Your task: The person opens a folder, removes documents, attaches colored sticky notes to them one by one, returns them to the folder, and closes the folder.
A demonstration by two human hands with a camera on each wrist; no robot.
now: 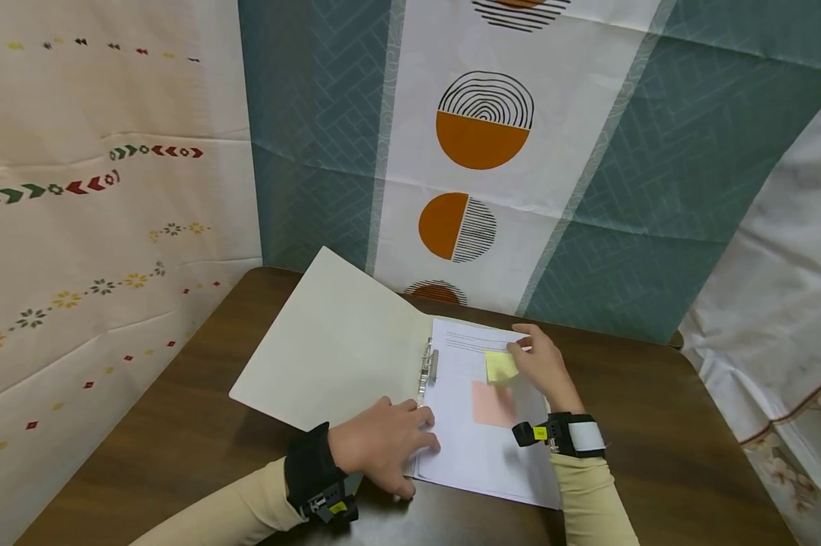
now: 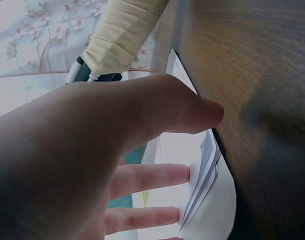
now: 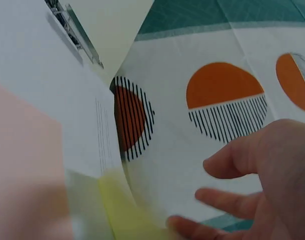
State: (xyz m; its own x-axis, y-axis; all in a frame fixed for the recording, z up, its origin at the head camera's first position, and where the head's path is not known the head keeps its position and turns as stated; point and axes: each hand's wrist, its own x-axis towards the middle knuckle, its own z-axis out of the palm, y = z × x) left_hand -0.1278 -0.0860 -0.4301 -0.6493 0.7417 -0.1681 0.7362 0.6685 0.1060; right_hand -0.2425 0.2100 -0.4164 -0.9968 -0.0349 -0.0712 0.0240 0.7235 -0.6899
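A cream folder (image 1: 335, 341) lies open, its cover spread to the left. White papers (image 1: 465, 466) are in its right side, beside a metal clip (image 1: 428, 365) along the spine. On the top sheet are a yellow sticky note (image 1: 499, 366) and a larger pink one (image 1: 493, 406). My left hand (image 1: 386, 440) rests at the lower left corner of the papers, fingers spread; in the left wrist view its fingertips are at the fanned sheet edges (image 2: 205, 175). Over the upper right of the page is my right hand (image 1: 545, 368), fingers loosely extended beside the yellow note.
The folder sits on a dark brown wooden table (image 1: 649, 447). Behind the table hangs a teal and white cloth (image 1: 574, 152) with orange circles. Patterned pale cloths hang at the left (image 1: 110, 250) and right (image 1: 778, 303).
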